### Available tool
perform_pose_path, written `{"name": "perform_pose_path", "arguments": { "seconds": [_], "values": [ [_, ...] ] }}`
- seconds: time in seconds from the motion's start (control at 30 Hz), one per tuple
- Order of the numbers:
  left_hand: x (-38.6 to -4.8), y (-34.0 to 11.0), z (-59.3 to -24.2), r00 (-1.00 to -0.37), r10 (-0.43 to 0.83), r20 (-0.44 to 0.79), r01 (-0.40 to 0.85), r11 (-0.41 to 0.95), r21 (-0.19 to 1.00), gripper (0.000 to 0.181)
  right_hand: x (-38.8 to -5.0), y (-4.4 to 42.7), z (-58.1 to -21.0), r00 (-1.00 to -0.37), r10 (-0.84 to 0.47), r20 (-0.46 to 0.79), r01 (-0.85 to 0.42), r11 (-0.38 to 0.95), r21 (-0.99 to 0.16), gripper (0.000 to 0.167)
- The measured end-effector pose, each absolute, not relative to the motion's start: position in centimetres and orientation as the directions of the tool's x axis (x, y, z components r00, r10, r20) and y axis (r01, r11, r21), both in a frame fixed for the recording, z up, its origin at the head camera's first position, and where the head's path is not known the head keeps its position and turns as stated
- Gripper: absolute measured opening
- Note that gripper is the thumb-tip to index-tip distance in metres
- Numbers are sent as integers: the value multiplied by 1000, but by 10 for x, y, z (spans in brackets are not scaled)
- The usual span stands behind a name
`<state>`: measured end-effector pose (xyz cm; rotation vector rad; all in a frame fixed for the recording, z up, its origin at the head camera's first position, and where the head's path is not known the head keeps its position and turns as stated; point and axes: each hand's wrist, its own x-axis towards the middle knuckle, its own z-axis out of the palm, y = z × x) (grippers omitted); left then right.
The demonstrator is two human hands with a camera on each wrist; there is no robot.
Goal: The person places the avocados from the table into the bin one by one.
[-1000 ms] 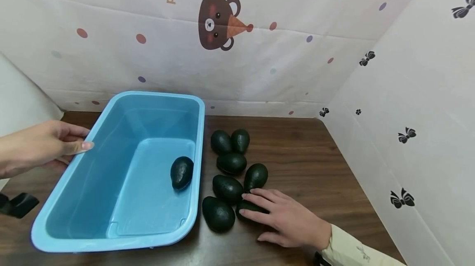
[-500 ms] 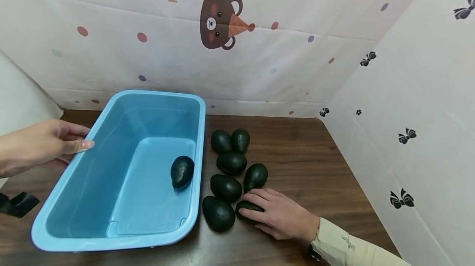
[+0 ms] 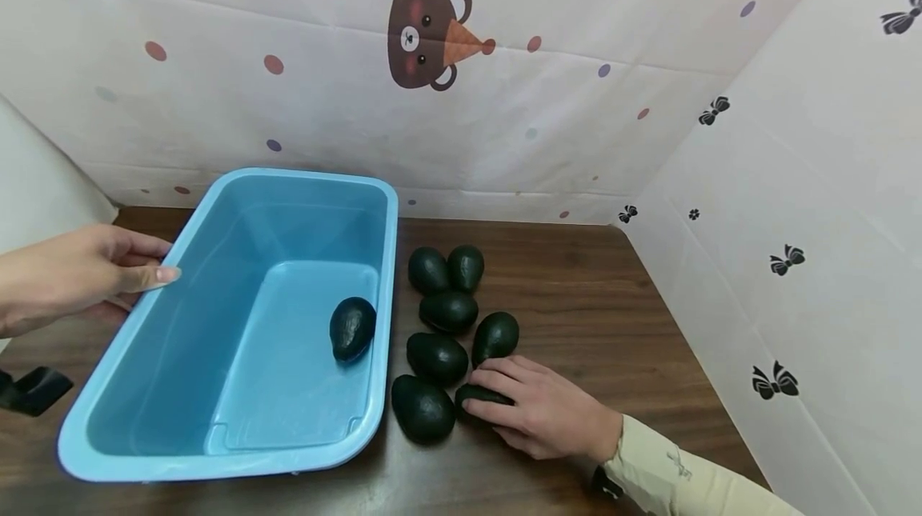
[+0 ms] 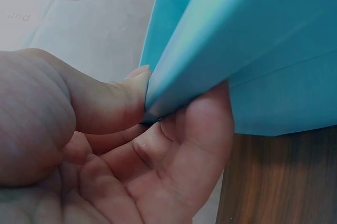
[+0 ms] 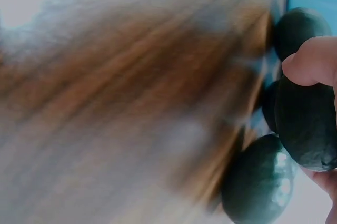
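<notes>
At the left side of the head view, my left hand [image 3: 82, 272] pinches the rim of a blue plastic basin [image 3: 288, 388]. The left wrist view has the thumb on one side of that rim and curled fingers beneath it. One dark green avocado [image 3: 352, 330] lies inside, near the basin's right wall. To the right of the basin, my right hand [image 3: 543, 408] grips another avocado [image 5: 305, 124], the thumb and fingers on opposite sides of it. Most of this avocado is hidden under the hand in the head view.
Several more avocados, such as the near one [image 3: 423, 410] and the far one [image 3: 466, 268], lie grouped on the brown wooden table [image 3: 576, 292] right of the basin. White printed sheets [image 3: 547, 132] stand behind and to the right. A black strap [image 3: 36, 390] shows at the left.
My right hand has closed round the avocado and shifted slightly left. A neighbouring avocado has moved a little up and left. My left hand keeps its hold on the basin.
</notes>
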<state>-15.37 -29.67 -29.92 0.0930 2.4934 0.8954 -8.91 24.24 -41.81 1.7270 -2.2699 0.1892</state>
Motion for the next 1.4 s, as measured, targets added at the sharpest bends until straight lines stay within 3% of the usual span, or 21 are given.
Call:
{"name": "perform_pose_path", "arguments": {
  "seconds": [0.87,1.4],
  "values": [
    [-152,-296,-297,-881,234,-411,-78,786,614,65,-83,216,-360,-180,-897,403,-976,214,40,57],
    [-151,-297,-297,-875,242,-420,-103,753,649,63,-94,194,-319,-91,-888,452,-985,148,91,61]
  ]
}}
